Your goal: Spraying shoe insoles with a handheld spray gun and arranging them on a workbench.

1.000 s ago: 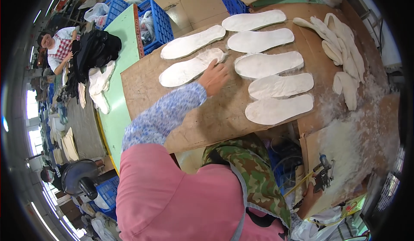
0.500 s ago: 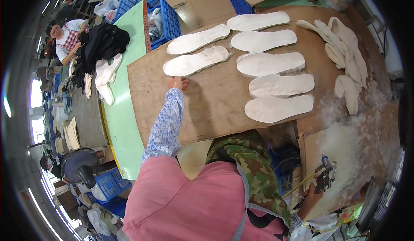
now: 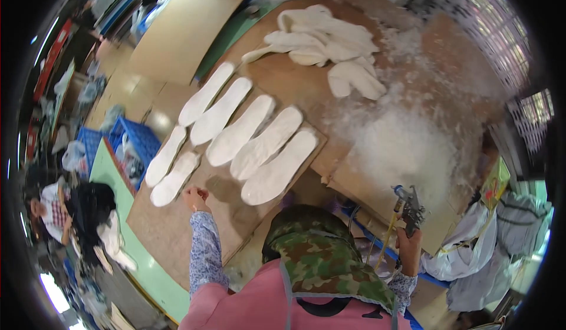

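Several white fluffy insoles (image 3: 239, 130) lie in two rows on the brown board in front of me. My left hand (image 3: 196, 199) hovers over the board just beside the nearest insole of the left row (image 3: 175, 179). Its fingers are curled in, and I see nothing between them. On the right, my right hand (image 3: 408, 243) grips a spray gun (image 3: 411, 209) with a blue fitting on top and a yellow hose (image 3: 388, 238) running down from it. The gun is held over the edge of a fibre-covered board.
A heap of cream-coloured fleecy pieces (image 3: 318, 38) lies at the far side. Loose white fluff (image 3: 407, 147) covers the right-hand board. Blue crates (image 3: 134, 141), a pale green table (image 3: 109, 168) and a seated person (image 3: 54, 212) are on the left. White sacks (image 3: 466, 241) hang at the right.
My view has swung to the right, so the insoles appear turned and further left. My left hand has come away from the insole edge. The spray gun stays in my right hand.
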A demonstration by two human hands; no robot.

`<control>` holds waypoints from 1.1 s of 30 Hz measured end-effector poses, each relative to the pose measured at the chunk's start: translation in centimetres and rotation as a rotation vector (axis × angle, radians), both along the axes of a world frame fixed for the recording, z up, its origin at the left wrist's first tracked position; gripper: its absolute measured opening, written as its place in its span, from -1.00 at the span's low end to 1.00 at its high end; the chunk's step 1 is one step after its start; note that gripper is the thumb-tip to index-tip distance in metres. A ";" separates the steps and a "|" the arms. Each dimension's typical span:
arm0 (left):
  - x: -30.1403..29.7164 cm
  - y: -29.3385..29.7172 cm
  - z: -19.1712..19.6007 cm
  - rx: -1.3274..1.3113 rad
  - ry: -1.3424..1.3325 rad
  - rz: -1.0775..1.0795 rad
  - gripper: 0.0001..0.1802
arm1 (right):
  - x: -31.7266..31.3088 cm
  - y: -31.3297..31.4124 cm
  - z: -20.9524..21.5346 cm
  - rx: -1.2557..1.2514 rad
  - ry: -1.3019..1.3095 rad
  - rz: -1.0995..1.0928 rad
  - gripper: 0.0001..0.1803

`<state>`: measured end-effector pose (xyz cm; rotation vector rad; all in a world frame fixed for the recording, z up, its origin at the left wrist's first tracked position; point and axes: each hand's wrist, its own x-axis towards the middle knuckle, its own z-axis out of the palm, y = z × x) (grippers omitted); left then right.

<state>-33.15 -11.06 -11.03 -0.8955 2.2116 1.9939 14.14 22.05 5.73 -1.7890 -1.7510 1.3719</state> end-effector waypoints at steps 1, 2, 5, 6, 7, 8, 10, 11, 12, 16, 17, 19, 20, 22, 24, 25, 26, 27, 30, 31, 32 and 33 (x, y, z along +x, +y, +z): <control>0.1 2.5 1.5 0.017 0.024 -0.183 -0.87 | 0.0 0.0 -0.1 0.019 0.041 -0.029 -0.75; 0.4 5.6 3.4 0.036 0.051 -0.361 -0.86 | 0.2 0.7 0.2 0.034 0.054 -0.051 -0.75; 0.5 15.3 7.5 -0.031 0.133 -0.731 -0.77 | 1.7 1.6 -0.1 -0.004 0.090 -0.004 -0.81; 0.0 17.9 7.0 -0.002 0.214 -0.880 -0.75 | 1.8 2.2 0.1 -0.004 0.096 -0.009 -0.81; -0.3 21.0 6.5 -0.074 0.368 -1.016 -0.79 | 1.8 2.8 0.6 0.028 0.099 0.001 -0.83; -0.4 24.1 6.2 -0.144 0.518 -1.151 -0.82 | 1.8 3.1 1.0 0.060 0.094 0.009 -0.85; 1.6 31.9 7.5 -0.275 0.705 -1.246 -0.82 | 2.5 3.8 1.1 0.048 0.075 -0.010 -0.86; 1.1 34.8 6.0 -0.231 0.730 -1.293 -0.78 | 2.6 4.1 1.2 0.040 0.065 0.008 -0.87; 0.4 37.3 4.2 -0.187 0.751 -1.338 -0.70 | 2.7 4.2 0.9 0.037 0.064 0.005 -0.87; 1.0 48.0 2.7 -0.742 1.131 -1.450 -0.43 | 2.7 3.2 -0.9 0.061 0.017 -0.027 -0.86; 1.6 49.7 2.4 -0.879 1.332 -1.398 -0.36 | 2.4 3.0 -1.0 0.086 -0.010 -0.042 -0.85; 2.9 52.6 1.8 -0.830 1.426 -1.595 -0.33 | 1.4 2.2 -0.3 0.062 0.006 -0.125 -0.84; 3.8 53.6 1.6 -0.814 1.528 -1.765 -0.29 | 1.1 1.9 -0.1 0.038 0.053 -0.183 -0.84; 6.2 54.3 0.5 -0.818 1.612 -1.817 -0.28 | 1.2 1.4 -0.2 0.021 0.042 -0.200 -0.82; 7.0 54.7 0.1 -0.917 1.754 -1.856 -0.27 | 1.3 1.2 -0.6 0.030 0.001 -0.194 -0.81; 6.8 55.2 -0.6 -0.912 1.831 -1.772 -0.36 | 1.0 1.1 -0.4 0.024 0.015 -0.232 -0.82; 6.2 55.9 -1.0 -0.902 1.853 -1.783 -0.36 | 0.8 1.1 -0.4 0.024 0.022 -0.254 -0.82; 5.3 56.6 -1.1 -0.932 1.715 -1.768 -0.44 | 0.8 1.2 -0.3 0.050 0.021 -0.250 -0.83; 2.2 59.2 2.4 -0.964 1.618 -1.544 -0.61 | 2.5 0.5 -1.2 0.142 -0.038 -0.201 -0.82; 0.9 60.0 4.6 -0.843 1.598 -1.487 -0.65 | 2.5 0.7 -0.7 0.125 -0.001 -0.227 -0.81; -0.2 60.6 7.3 -0.726 1.575 -1.429 -0.68 | 2.5 1.1 -0.2 0.109 0.039 -0.253 -0.79; -0.1 61.4 11.2 -0.409 1.204 -1.606 -0.71 | 2.4 1.3 0.3 0.134 0.029 -0.273 -0.77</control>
